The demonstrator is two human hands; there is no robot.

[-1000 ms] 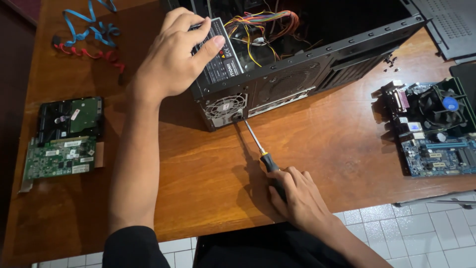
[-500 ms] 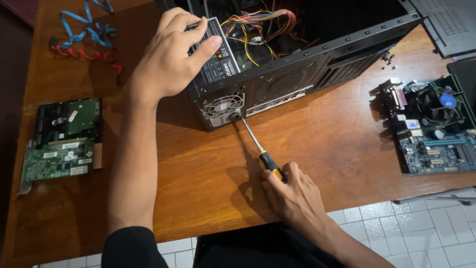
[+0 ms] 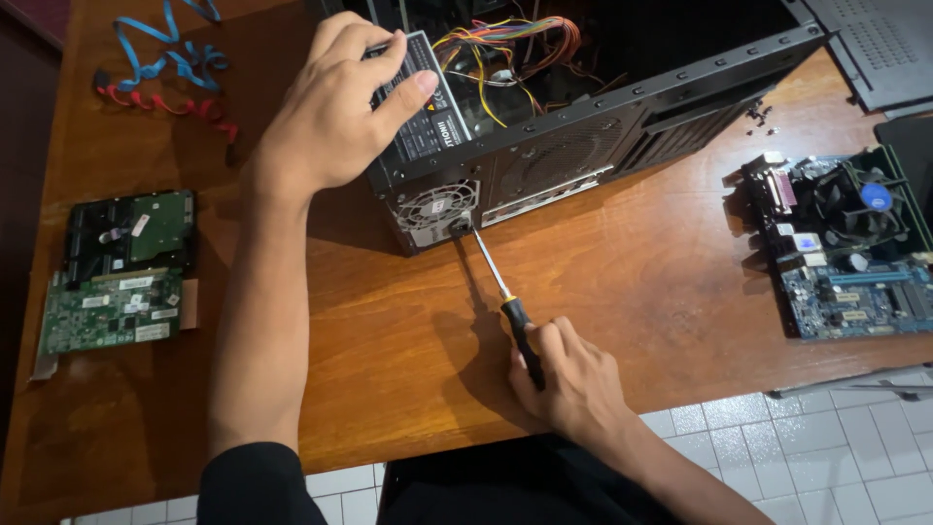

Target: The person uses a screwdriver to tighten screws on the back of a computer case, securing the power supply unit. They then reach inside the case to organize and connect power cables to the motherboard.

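A black computer case (image 3: 622, 126) lies on its side on the wooden table (image 3: 632, 282), open at the top, with coloured wires (image 3: 505, 44) inside. My left hand (image 3: 330, 107) presses down on the grey power supply (image 3: 428, 122) at the case's near corner. My right hand (image 3: 573, 379) grips the black and yellow handle of a screwdriver (image 3: 501, 292). Its metal shaft points up and left, and its tip meets the case's rear panel beside the power supply fan grille (image 3: 437, 209).
A green circuit card (image 3: 112, 311) and a hard drive (image 3: 131, 233) lie at the left. Blue and red flat cables (image 3: 165, 68) sit at the far left. A motherboard with a fan (image 3: 855, 243) rests at the right. Small screws (image 3: 758, 115) and a dark side panel (image 3: 875, 49) lie beyond it.
My right hand has shifted slightly along the screwdriver handle while the tip stays at the rear panel. My left hand holds the same place on the power supply.
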